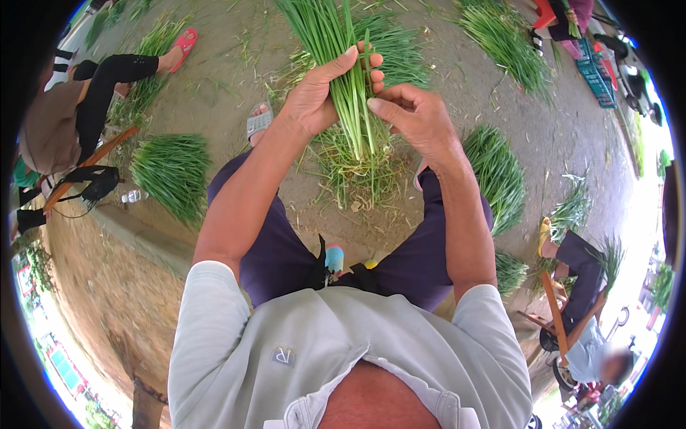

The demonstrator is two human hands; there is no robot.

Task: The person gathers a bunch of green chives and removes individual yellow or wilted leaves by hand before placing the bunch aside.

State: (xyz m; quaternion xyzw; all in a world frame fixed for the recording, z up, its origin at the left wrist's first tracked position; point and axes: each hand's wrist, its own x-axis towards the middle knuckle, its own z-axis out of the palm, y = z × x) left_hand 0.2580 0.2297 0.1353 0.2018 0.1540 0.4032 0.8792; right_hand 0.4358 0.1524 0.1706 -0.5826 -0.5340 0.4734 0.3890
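Observation:
A bunch of green chives [321,36] with pale stalk ends is gripped in my left hand [314,96]. Its leaves point away from me, and the white ends hang toward my knees. At the right edge of the bunch, my right hand [423,123] closes thumb and forefinger on a chive stalk; the exact pinch is partly hidden. Below the bunch, loose trimmings [357,175] lie heaped on the ground between my feet. Just beyond my hands is a pile of chives [396,53].
More chive piles lie left [171,175], right [496,175] and far right [500,39]. A plastic bottle [134,196] rests beside the left pile. Seated people are at left [53,129] and lower right [589,343]. A teal crate [597,75] stands far right.

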